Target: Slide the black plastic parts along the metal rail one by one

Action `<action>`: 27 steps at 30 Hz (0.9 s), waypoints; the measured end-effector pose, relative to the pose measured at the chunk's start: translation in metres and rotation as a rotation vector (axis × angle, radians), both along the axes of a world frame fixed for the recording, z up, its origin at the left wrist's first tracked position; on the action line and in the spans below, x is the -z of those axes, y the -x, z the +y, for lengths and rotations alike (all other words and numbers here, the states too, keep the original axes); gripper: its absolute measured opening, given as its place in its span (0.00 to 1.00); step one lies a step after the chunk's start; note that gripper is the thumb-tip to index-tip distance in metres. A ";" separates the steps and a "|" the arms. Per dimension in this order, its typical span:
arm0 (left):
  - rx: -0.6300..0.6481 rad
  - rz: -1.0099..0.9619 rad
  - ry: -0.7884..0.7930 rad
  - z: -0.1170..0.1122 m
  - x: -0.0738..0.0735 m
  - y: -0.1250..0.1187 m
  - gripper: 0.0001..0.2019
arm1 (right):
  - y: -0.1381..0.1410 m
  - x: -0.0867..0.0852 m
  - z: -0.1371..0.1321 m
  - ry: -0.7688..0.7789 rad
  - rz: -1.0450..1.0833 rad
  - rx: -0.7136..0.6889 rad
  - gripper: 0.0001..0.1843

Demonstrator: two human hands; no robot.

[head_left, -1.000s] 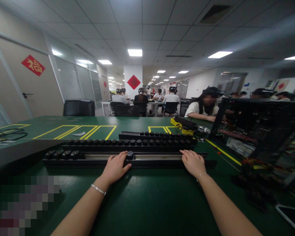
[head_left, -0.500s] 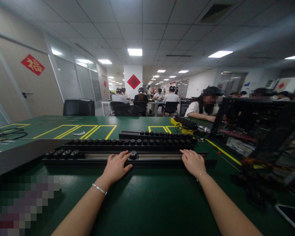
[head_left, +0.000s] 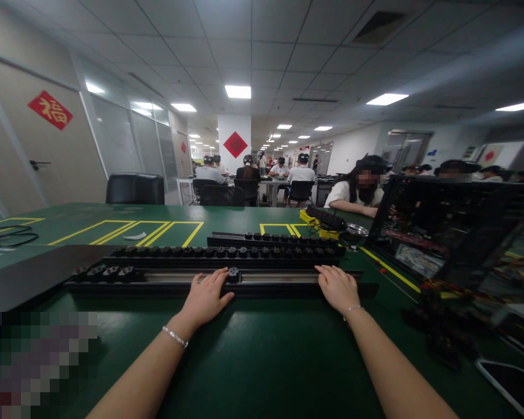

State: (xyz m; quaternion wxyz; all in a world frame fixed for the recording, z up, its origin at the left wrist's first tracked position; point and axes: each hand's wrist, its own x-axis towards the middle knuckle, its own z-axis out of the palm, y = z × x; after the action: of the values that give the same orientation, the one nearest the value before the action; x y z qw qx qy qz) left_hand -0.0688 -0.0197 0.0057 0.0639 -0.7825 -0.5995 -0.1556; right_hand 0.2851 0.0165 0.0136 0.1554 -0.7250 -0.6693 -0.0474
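A long black rail (head_left: 279,278) with a pale inner channel lies across the green table in front of me. My left hand (head_left: 207,294) rests palm down on its middle, fingers stretched out. The fingertips lie beside a small black round-topped module (head_left: 233,274) seated in the channel. My right hand (head_left: 338,286) lies on the rail's right part, fingers extended and holding nothing. Several similar black modules (head_left: 110,272) sit at the rail's left end. Just behind runs a second rail (head_left: 262,254) filled with such modules.
A shorter module-bearing rail (head_left: 279,237) lies farther back. An open computer case (head_left: 445,227) with cables stands at the right, and a dark flat panel (head_left: 35,276) lies at the left. A black power strip (head_left: 327,219) rests by a yellow tray. A co-worker (head_left: 356,186) sits across the table.
The whole view has shifted slightly, so things appear a little farther left. Both hands keep their places on the rail, and the module beside my left fingers has not visibly moved along it.
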 end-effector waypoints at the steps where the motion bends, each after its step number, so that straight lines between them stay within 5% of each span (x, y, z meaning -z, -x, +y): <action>1: -0.005 -0.003 0.003 0.000 0.000 0.000 0.26 | 0.000 0.000 0.000 0.001 -0.002 0.000 0.26; 27: 0.003 0.015 -0.004 0.000 -0.005 -0.011 0.22 | 0.000 0.000 0.000 -0.003 0.003 0.004 0.26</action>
State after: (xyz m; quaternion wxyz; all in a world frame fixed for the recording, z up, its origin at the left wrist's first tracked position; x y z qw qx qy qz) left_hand -0.0579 -0.0202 0.0111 0.0700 -0.7844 -0.5975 -0.1511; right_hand 0.2846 0.0165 0.0132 0.1573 -0.7263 -0.6674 -0.0474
